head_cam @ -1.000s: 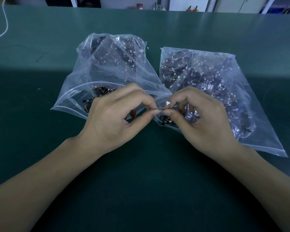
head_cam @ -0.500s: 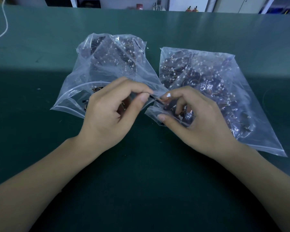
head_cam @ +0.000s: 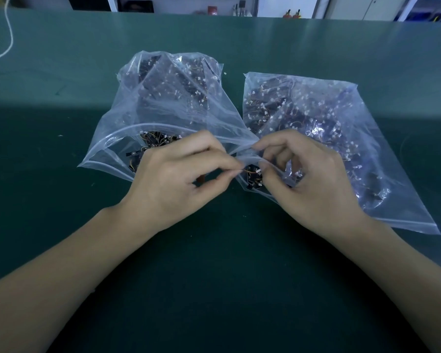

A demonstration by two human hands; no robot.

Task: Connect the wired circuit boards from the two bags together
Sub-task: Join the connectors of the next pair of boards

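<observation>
On the green bench (head_cam: 61, 250) the left bag (head_cam: 163, 110) lies with its mouth gaping toward the person, dark wired circuit boards (head_cam: 153, 140) spilling toward that opening. Just right of the mouth, the left hand (head_cam: 173, 182) has thumb and forefinger pinched narrowly on something thin, apparently a wire end, though the piece itself is too small to make out. Right of that pinch, nearly touching it, an orange wire (head_cam: 251, 170) with a small white plug runs over a dark board at the mouth of the right bag (head_cam: 316, 123). The right hand (head_cam: 313, 182) sits over that mouth, fingers curled and pinching at the plug end. Judged from this, one pair is being mated, whether it has seated cannot be told, and both bags look full, so nearly all the joining remains. No finished pairs lie on the bench.
</observation>
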